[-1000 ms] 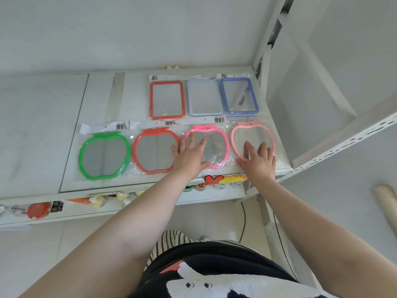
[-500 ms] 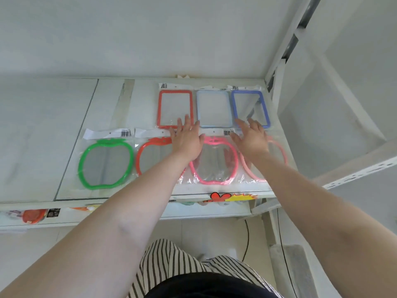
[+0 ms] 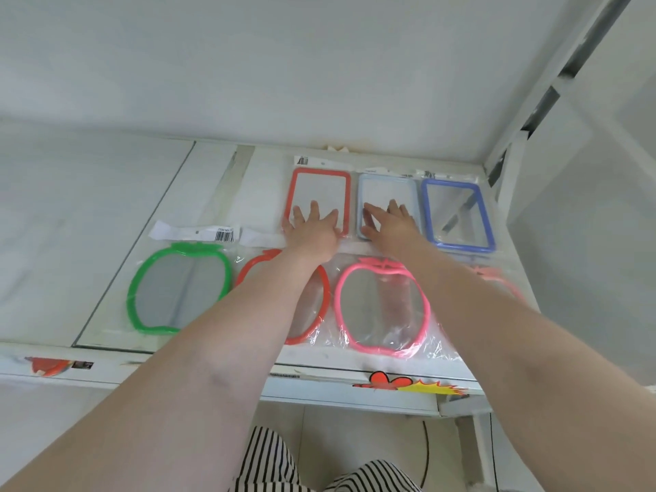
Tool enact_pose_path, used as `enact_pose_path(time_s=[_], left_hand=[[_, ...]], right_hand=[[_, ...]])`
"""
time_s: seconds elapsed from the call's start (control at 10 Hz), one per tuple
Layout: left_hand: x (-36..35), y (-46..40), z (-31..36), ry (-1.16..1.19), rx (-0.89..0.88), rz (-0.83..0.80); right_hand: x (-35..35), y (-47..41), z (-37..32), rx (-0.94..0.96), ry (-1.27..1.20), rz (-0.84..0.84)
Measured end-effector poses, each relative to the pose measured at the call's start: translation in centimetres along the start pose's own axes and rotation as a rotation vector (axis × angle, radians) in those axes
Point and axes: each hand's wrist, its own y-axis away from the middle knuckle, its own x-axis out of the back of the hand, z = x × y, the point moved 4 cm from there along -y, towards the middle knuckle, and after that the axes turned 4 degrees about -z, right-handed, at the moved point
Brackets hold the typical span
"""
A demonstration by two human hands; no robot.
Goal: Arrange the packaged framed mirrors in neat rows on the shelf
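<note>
Packaged mirrors lie flat on the white shelf (image 3: pixel 106 207) in two rows. The back row holds a red rectangular mirror (image 3: pixel 319 182), a pale blue one (image 3: pixel 387 190) and a dark blue one (image 3: pixel 458 214). The front row holds apple-shaped mirrors: green (image 3: pixel 177 289), red (image 3: pixel 312 314), pink (image 3: pixel 380 307) and a light pink one (image 3: pixel 504 282) mostly hidden by my right arm. My left hand (image 3: pixel 314 229) lies flat, fingers spread, on the red rectangular mirror's near end. My right hand (image 3: pixel 388 225) lies flat on the pale blue mirror's near end. Neither hand holds anything.
The shelf's left half is bare white surface. A white back wall (image 3: pixel 284 83) stands behind the mirrors and a white upright post (image 3: pixel 504 165) bounds the shelf's right end. Colourful stickers (image 3: pixel 408 383) mark the front edge. A lower shelf and floor lie below.
Both hands moved away from me, from the front-row apple mirrors up to the back row, and now rest on the red and pale blue rectangular mirrors.
</note>
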Motion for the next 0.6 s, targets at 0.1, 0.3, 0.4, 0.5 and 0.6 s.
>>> enact_pose_path(time_s=[0.1,0.3,0.4,0.5,0.6], left_hand=[[-0.1,0.2,-0.1,-0.009,0.000,0.000],[0.1,0.3,0.3,0.005,-0.001,-0.017],[0.3,0.3,0.4,0.016,-0.009,0.025],[1.4,1.0,1.1,0.034,-0.050,0.083],[2.8,2.3,2.1,0.053,-0.129,0.175]], right_hand=[[-0.1,-0.2,0.0,0.013,0.019,-0.016],[-0.2,-0.2,0.4,0.026,0.014,-0.039],[0.2,0.0,0.4,0.018,-0.028,-0.004],[1.2,0.6,0.1,-0.010,-0.126,-0.023],[3.1,1.9,-0.4,0.010,-0.142,0.073]])
